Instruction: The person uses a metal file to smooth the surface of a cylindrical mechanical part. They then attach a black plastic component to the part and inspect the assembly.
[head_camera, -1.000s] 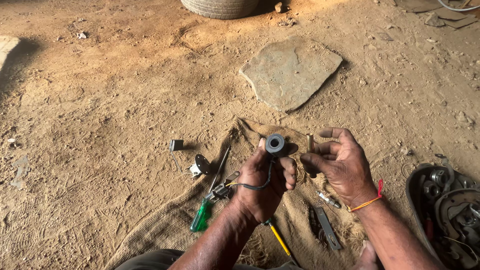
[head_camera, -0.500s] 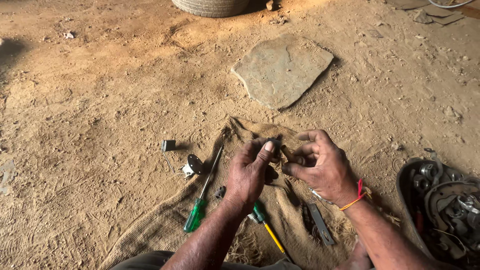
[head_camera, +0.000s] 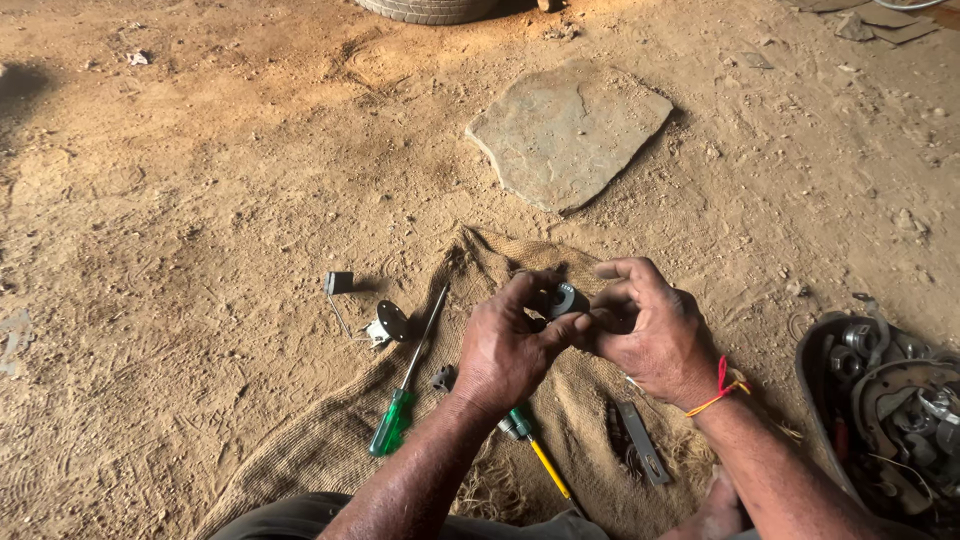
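My left hand (head_camera: 510, 345) and my right hand (head_camera: 650, 325) meet above a burlap sack (head_camera: 330, 450), and both grip a small dark round part (head_camera: 562, 299) between their fingertips. The part is mostly hidden by my fingers. A red and yellow thread circles my right wrist. Below my left hand lie a green-handled screwdriver (head_camera: 405, 385) and a second screwdriver with a green and yellow handle (head_camera: 535, 455). A flat metal strip (head_camera: 640, 440) lies under my right forearm.
A small black disc with a white piece and a wire bracket (head_camera: 370, 315) lies on the dirt left of the sack. A flat stone slab (head_camera: 565, 130) is farther out. A dark container of metal parts (head_camera: 890, 400) sits at right. A tyre edge (head_camera: 430, 8) shows at top.
My hands have come closer together around the small round part, which was held up in plain view by my left hand a second ago. The view shifted slightly.
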